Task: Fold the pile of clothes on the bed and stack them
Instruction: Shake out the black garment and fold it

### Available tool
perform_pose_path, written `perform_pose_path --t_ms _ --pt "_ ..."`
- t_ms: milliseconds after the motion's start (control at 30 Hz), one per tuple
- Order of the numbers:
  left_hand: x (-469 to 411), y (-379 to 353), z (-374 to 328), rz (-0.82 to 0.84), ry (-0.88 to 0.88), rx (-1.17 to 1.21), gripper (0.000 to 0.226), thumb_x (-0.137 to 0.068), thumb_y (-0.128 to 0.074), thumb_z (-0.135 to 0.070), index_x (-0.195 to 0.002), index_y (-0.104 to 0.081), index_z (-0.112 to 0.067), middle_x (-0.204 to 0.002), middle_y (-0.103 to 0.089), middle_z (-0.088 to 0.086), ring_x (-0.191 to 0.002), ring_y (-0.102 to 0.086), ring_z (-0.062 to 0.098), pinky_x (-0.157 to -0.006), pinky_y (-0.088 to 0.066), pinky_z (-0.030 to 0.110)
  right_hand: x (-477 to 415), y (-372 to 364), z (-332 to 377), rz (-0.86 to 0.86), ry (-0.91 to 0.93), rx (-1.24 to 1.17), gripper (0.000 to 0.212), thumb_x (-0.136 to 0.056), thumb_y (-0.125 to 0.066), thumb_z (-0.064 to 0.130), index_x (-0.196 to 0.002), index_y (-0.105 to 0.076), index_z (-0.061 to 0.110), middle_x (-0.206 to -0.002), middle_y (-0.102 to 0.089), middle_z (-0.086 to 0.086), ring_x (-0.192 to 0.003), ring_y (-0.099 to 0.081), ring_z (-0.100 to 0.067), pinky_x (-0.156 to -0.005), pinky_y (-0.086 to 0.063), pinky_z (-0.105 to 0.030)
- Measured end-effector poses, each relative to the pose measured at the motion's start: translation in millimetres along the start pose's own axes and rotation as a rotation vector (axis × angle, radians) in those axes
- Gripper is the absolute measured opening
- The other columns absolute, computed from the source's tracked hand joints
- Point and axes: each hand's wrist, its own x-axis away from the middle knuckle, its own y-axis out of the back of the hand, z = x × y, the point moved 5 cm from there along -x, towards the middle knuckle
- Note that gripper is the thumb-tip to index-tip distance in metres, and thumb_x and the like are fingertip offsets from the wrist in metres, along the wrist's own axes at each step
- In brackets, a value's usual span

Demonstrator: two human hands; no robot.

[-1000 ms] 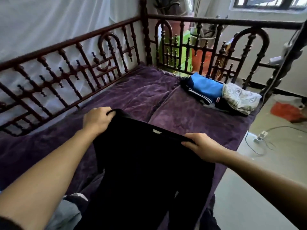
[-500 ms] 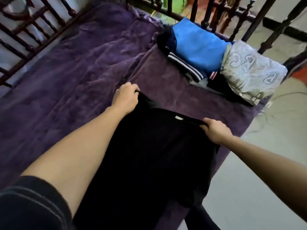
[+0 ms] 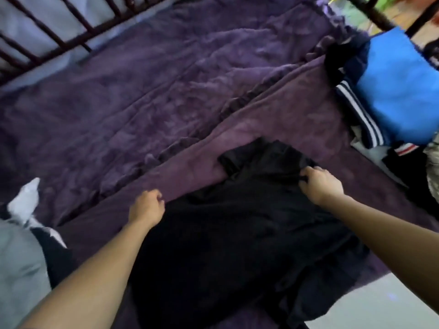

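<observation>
One black garment (image 3: 237, 233) (right hand (image 3: 320, 186) grips it).

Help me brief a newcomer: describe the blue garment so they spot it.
Look at the purple bed. In its far right corner lies a stack of clothes; the blue garment tops it. It alone is bright blue; the piece beneath is navy with white stripes.

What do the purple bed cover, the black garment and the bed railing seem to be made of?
The purple bed cover: soft plush fabric, perhaps velvet or fleece; matte nap, rumpled into ridges. The black garment: thin, limp cloth with a faint sheen where it creases; the fibre is unclear. The railing: dark reddish bars, probably varnished wood, though blurred here.
</observation>
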Motion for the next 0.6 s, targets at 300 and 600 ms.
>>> perform_pose_path --t_ms 300,600 --pt "-20.3 -98.0 153.5 0.042 0.357 0.118 0.056 -0.095 -0.054 -0.032 -0.147 -0.033 -0.025 -0.141 -0.036 0.016 -0.123 -0.043 0.038 -0.095 -0.043 0.05 -108.0 -57.4 179.8 0.051 0.31 0.167 0.07 -0.085 -0.068 0.038 -0.143 -0.031 0.025 -0.146 -0.037 -0.011 -0.126 -0.044 -0.036 -0.093 -0.044 -0.047" --pt "-50.3 -47.5 176.1 -0.396 0.222 0.391 0.014 -0.084 -0.071 -0.012 -0.096 -0.074 -0.006 -0.1 -0.069 0.014 -0.09 -0.063 0.033 -0.083 -0.047 0.035 -139.4 10.3 202.3 -0.356 0.164 -0.152 0.031 -0.087 -0.053 0.017 -0.117 -0.059 0.012 -0.116 -0.065 -0.021 -0.11 -0.058 -0.04 -0.095 -0.044 -0.044"
